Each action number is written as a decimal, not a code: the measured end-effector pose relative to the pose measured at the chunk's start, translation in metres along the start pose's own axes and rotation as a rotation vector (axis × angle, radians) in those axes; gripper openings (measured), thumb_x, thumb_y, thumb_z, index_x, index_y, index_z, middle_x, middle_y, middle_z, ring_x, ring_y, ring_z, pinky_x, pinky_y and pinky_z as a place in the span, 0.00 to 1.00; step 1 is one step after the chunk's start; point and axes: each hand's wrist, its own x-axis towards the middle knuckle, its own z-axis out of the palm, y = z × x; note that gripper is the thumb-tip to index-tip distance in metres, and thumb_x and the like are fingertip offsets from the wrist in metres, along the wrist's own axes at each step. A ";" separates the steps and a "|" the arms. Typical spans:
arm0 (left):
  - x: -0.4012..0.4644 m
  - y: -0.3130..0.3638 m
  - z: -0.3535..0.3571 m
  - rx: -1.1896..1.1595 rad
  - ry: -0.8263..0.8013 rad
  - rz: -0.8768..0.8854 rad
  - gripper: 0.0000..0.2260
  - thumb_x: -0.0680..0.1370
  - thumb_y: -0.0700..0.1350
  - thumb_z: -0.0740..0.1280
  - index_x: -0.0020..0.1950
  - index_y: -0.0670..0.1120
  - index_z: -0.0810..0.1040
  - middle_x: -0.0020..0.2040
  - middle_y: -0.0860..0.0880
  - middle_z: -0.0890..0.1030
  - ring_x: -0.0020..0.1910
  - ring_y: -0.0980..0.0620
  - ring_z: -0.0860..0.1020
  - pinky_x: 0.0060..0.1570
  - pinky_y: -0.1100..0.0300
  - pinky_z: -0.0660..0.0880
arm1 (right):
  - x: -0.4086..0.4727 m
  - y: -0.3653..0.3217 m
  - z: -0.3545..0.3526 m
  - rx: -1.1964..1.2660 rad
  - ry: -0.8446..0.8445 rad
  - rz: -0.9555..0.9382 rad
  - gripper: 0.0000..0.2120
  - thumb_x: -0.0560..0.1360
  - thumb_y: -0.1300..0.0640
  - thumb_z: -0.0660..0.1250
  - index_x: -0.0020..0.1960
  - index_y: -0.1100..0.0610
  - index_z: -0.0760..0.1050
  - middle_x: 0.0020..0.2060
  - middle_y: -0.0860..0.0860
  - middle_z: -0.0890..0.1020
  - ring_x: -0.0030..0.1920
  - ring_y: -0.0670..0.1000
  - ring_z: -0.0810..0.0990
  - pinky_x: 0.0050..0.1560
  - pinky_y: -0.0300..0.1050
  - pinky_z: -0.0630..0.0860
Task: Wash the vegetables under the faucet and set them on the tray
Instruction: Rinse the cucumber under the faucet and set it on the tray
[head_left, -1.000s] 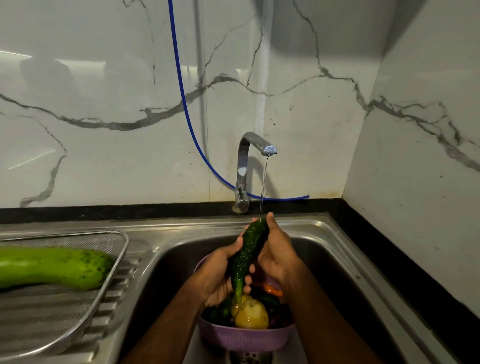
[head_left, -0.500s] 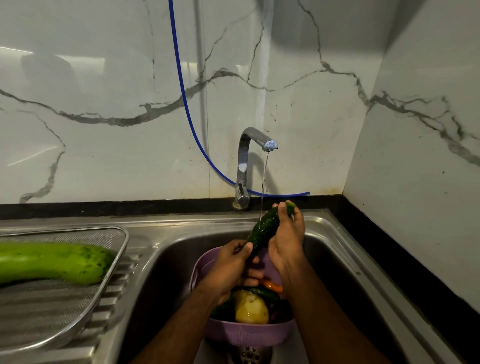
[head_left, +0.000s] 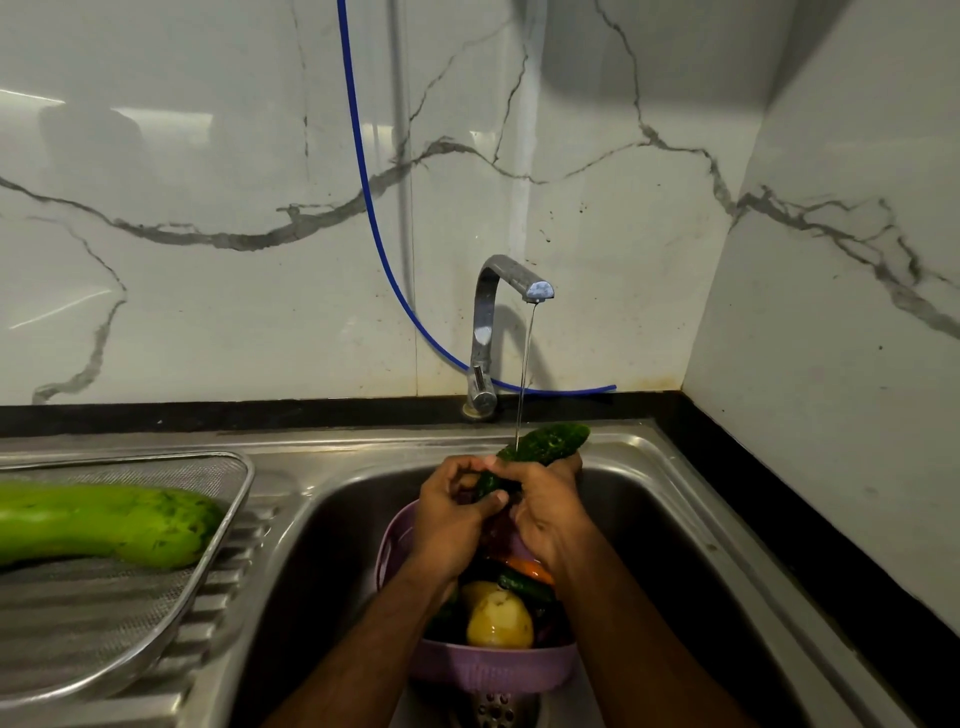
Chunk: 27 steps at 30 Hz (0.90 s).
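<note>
Bitter gourd (head_left: 550, 443) under the faucet (head_left: 498, 306), long axis rising rightward; left hand (head_left: 449, 512) and right hand (head_left: 545, 506) grip its lower end, tray (head_left: 236, 499) leftward.

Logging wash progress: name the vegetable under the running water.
The dark green bumpy cucumber, gripped by both hands. The pale gourd lies on the tray; the potato sits in the purple colander.

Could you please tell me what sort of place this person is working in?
Most likely a home kitchen, at the sink. A steel sink with a ribbed drainboard sits below a running faucet and marble-look wall tiles, and a purple colander of vegetables stands in the basin.
</note>
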 end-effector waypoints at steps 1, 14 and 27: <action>0.000 0.000 0.001 -0.005 -0.011 0.000 0.15 0.74 0.31 0.72 0.57 0.45 0.79 0.51 0.47 0.85 0.51 0.50 0.84 0.54 0.51 0.82 | 0.002 -0.001 -0.001 0.017 0.019 -0.028 0.39 0.72 0.72 0.74 0.74 0.48 0.62 0.58 0.62 0.81 0.53 0.63 0.85 0.50 0.63 0.84; 0.005 -0.005 0.017 -0.300 -0.068 -0.097 0.08 0.80 0.33 0.65 0.56 0.40 0.81 0.47 0.40 0.87 0.42 0.48 0.85 0.45 0.61 0.82 | 0.014 -0.022 -0.016 0.263 0.039 -0.058 0.29 0.73 0.65 0.75 0.72 0.61 0.71 0.59 0.63 0.83 0.54 0.57 0.86 0.57 0.57 0.82; 0.013 -0.007 -0.002 -0.049 -0.141 -0.036 0.10 0.80 0.38 0.67 0.61 0.40 0.81 0.50 0.42 0.87 0.48 0.47 0.85 0.51 0.55 0.82 | 0.007 -0.020 -0.022 0.028 -0.054 0.012 0.28 0.72 0.67 0.73 0.70 0.58 0.71 0.62 0.62 0.82 0.59 0.62 0.83 0.47 0.56 0.83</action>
